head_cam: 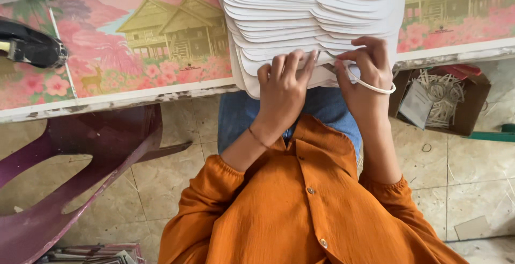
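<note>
A fanned stack of white card pieces with rounded ends [300, 23] lies on the table edge above my lap. My left hand [283, 90] rests flat on the lowest pieces, fingers spread, pressing them down. My right hand [367, 65] pinches the edge of one white piece between thumb and fingers at the stack's lower right. A thin white ring [370, 85] hangs around the right hand near the wrist. My orange sleeves and blue trousers show below.
Printed sheets with houses and pink flowers [145, 33] cover the table. A black tool [29, 44] lies at the left edge. A maroon plastic chair [80, 162] stands at left on the tiled floor. A cardboard box of white loops [442, 100] sits at right.
</note>
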